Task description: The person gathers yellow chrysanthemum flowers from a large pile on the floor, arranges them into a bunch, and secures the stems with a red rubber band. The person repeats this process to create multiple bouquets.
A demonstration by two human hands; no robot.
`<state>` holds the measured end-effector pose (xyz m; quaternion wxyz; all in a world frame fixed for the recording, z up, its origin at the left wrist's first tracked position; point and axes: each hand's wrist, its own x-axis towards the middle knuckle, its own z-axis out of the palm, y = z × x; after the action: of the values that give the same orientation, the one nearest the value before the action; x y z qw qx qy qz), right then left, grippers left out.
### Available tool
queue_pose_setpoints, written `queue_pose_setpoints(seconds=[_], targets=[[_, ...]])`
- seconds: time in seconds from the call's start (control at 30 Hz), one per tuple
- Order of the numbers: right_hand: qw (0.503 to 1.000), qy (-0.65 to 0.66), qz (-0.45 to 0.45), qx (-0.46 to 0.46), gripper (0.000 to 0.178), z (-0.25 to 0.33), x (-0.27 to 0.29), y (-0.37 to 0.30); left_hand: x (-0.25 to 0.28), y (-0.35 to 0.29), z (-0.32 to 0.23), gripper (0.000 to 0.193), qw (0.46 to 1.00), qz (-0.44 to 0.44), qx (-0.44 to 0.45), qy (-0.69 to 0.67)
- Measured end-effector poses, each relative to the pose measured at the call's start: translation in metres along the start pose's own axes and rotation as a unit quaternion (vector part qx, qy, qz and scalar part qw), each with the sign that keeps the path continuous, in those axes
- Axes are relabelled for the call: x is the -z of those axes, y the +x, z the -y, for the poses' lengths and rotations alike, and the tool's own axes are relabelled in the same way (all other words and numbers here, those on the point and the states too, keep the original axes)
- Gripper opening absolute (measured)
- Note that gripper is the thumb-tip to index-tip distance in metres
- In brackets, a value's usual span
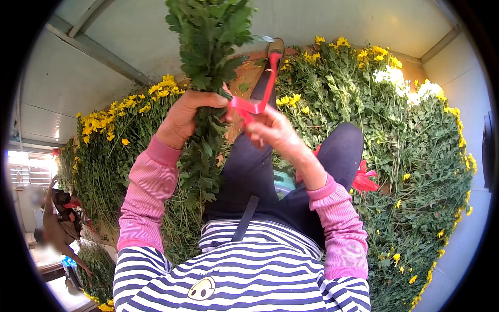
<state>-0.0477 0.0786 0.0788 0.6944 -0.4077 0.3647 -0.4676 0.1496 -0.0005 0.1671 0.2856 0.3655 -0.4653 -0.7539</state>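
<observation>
My left hand point(189, 113) is wrapped round a bunch of leafy green flower stems point(208, 67), held upright in front of me; the top of the bunch runs out of view. A pink-red ribbon point(258, 107) stretches from the bunch across to my right hand point(275, 130). The fingers of my right hand are pinched on that ribbon, just right of the stems. One length of the ribbon rises toward my shoe. Whether the ribbon goes fully round the stems is hidden behind my left hand.
Heaps of cut yellow chrysanthemums point(125, 151) lie to my left and yellow and white ones point(358, 99) to my right. More red ribbon point(365, 178) lies beside my knee. Pale walls point(332, 21) close in the far side. Another person point(57, 229) is at the far left.
</observation>
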Motion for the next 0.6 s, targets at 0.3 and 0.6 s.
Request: queue_pose_setpoints(seconds=[0.3,0.6], targets=[[0.994,-0.109,-0.030,0.002,0.017,-0.027,0.027,-0.029,0.037,-0.018,-0.011,0.023,0.993,-0.060,-0.094,-0.030],[0.995,-0.058,-0.071,-0.024,0.016,0.008,0.048,-0.062,0.048,-0.016,-0.008,0.021,0.991,-0.089,-0.096,-0.033]])
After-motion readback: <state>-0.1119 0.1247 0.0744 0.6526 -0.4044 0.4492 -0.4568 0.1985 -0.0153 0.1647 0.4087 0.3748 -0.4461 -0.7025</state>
